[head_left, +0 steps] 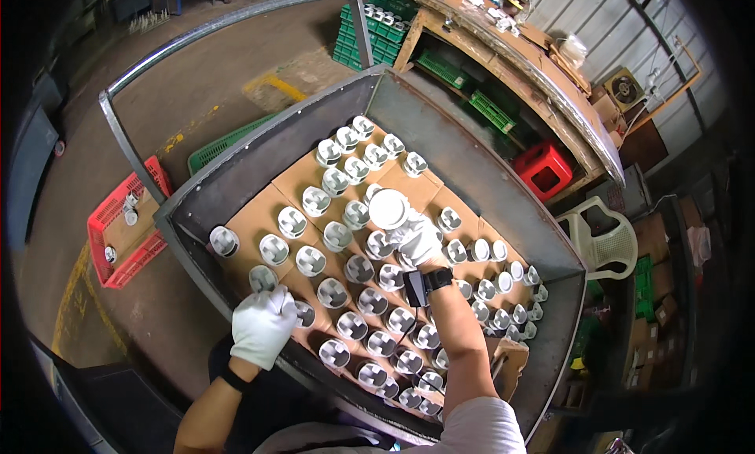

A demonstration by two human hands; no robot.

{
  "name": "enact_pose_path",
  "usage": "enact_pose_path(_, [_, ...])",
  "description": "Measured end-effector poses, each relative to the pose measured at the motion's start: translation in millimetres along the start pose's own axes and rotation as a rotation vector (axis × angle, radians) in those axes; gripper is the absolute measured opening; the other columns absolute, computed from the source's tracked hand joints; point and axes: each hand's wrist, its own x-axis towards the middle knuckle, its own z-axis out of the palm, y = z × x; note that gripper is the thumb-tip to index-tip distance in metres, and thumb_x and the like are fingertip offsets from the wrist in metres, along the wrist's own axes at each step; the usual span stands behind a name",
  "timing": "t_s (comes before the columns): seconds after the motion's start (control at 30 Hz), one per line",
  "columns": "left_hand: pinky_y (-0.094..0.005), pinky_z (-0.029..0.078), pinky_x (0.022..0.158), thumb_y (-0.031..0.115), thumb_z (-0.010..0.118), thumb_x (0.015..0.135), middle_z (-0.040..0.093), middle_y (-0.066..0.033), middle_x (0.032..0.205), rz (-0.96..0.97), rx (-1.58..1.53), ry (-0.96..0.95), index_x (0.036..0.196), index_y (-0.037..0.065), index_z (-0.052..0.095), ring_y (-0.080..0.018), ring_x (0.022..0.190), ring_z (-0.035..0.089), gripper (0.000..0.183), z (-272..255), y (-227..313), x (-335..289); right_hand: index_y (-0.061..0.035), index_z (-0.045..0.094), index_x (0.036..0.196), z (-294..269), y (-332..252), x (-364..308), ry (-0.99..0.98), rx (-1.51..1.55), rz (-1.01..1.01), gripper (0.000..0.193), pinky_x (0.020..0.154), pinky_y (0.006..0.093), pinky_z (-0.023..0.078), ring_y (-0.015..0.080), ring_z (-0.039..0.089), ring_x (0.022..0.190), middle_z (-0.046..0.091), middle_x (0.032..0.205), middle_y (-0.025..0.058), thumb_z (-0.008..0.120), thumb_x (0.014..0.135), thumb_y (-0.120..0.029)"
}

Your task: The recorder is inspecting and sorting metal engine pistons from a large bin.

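My right hand (415,238), in a white glove, is closed round a pale metal piston (388,209) and raises it above the others, its smooth round end toward me. My left hand (263,328), also gloved, is at the near left edge of the metal bin (472,159). Its fingers are drawn together next to a standing piston (263,278); whether they grip anything is hidden. Many similar pistons stand in loose rows on brown cardboard (255,214) inside the bin, most showing a dark notched pattern on top. A dark band with a small device (425,286) circles my right wrist.
A metal tube handle (228,29) arches over the bin's far left side. On the floor at left lies a red crate (149,257) holding a few pistons. Stacked green crates (366,37), a wooden workbench (503,53), a red stool (544,171) and a pale plastic chair (604,238) stand beyond.
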Motion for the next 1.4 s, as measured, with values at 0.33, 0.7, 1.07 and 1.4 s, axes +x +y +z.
enact_pose_path(0.33, [-0.0461, 0.052, 0.067, 0.029, 0.051, 0.091, 0.066, -0.0131, 0.075, -0.023, 0.056, -0.119, 0.082, 0.012, 0.067, -0.0331, 0.07, 0.064, 0.025, -2.5, 0.1, -1.7, -0.0039, 0.05, 0.137, 2.2, -23.6, -71.1, 0.078, 0.279, -0.143, 0.059, 0.1, 0.0301, 0.046, 0.0189, 0.059, 0.116, 0.063, 0.128, 0.0095, 0.068, 0.081, -0.009])
enact_pose_path(0.7, [-0.0346, 0.057, 0.075, 0.021, 0.054, 0.099, 0.067, -0.0117, 0.1, -0.39, -1.457, -0.467, 0.13, 0.006, 0.053, -0.0227, 0.096, 0.066, 0.035, 2.4, 16.0, -9.3, -0.0057, 0.064, 0.117, -23.0, -81.9, -141.2, -0.04, 0.55, -0.09, 0.024, 0.086, 0.0355, 0.05, 0.0182, 0.061, 0.099, 0.066, 0.107, 0.007, 0.062, 0.094, -0.013])
enact_pose_path(1.07, [-0.0384, 0.055, 0.094, 0.005, 0.068, 0.088, 0.055, -0.0122, 0.132, -0.127, -1.353, -0.351, 0.14, 0.0, 0.046, -0.0222, 0.121, 0.056, 0.057, 15.5, 40.0, -26.4, -0.0023, 0.06, 0.126, 19.2, -124.7, -164.9, -0.153, 1.027, -0.135, 0.038, 0.083, 0.0275, 0.049, 0.0108, 0.056, 0.096, 0.064, 0.114, 0.0041, 0.064, 0.088, -0.009])
enact_pose_path(1.4, [-0.0352, 0.054, 0.091, 0.023, 0.042, 0.104, 0.056, -0.01, 0.133, -0.377, -1.503, -0.393, 0.137, 0.005, 0.051, -0.019, 0.113, 0.061, 0.038, 29.4, 39.1, -24.6, -0.0014, 0.066, 0.115, 7.9, -158.4, -175.6, -0.078, 1.043, -0.131, 0.025, 0.079, 0.0252, 0.051, 0.0109, 0.06, 0.094, 0.068, 0.107, 0.0051, 0.062, 0.091, -0.006])
